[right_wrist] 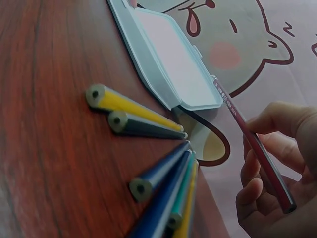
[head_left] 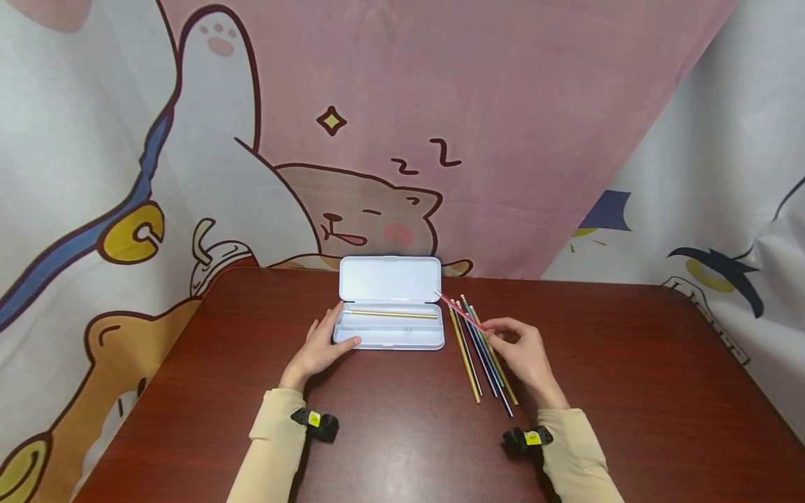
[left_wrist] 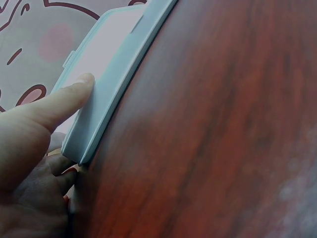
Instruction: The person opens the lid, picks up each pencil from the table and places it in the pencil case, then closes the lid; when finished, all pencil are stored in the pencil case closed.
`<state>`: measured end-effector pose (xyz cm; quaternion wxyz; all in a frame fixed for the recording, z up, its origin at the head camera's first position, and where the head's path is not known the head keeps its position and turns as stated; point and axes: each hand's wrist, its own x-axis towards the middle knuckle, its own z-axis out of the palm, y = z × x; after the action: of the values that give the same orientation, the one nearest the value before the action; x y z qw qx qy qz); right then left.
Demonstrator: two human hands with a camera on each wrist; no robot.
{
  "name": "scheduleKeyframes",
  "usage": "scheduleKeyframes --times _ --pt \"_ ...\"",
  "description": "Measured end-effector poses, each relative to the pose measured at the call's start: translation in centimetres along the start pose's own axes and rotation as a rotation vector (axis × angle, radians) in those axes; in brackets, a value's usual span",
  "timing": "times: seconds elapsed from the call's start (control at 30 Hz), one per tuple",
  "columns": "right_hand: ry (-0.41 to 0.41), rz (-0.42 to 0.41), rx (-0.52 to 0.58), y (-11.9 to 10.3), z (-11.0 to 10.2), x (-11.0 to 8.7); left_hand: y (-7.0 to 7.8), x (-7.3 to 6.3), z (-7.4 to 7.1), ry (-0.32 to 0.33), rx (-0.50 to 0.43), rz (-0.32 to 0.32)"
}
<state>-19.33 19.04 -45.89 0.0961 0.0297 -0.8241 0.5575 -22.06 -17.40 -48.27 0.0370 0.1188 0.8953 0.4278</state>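
Note:
A white pencil case (head_left: 377, 338) lies with its lid (head_left: 390, 279) raised at the table's far edge. One gold pencil (head_left: 393, 314) rests in its rear compartment. My left hand (head_left: 316, 353) grips the case's left end, thumb over the front rim and fingers along the side. Between thumb and fingers, my right hand (head_left: 525, 353) pinches a red pencil (right_wrist: 252, 136) near its lower end. That pencil slants up and left, its white-tipped end by the case's right side. Below it several gold, dark, blue and green pencils (head_left: 465, 353) lie in a loose bundle.
Reddish-brown wood makes up the tabletop (head_left: 402, 433). Behind it hangs a cloth (head_left: 503, 140) printed with cartoon animals. Black straps with yellow labels sit at both wrists, over beige sleeves (head_left: 273, 447).

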Motion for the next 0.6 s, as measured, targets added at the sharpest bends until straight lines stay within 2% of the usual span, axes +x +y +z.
scheduleKeyframes --times 0.4,0.6 --pt "-0.053 -0.051 0.025 -1.2 2.4 0.6 -0.1 0.1 -0.1 -0.006 -0.011 0.009" --pt "-0.083 -0.117 -0.039 -1.2 3.8 1.4 -0.2 0.2 0.0 -0.006 -0.002 0.006"
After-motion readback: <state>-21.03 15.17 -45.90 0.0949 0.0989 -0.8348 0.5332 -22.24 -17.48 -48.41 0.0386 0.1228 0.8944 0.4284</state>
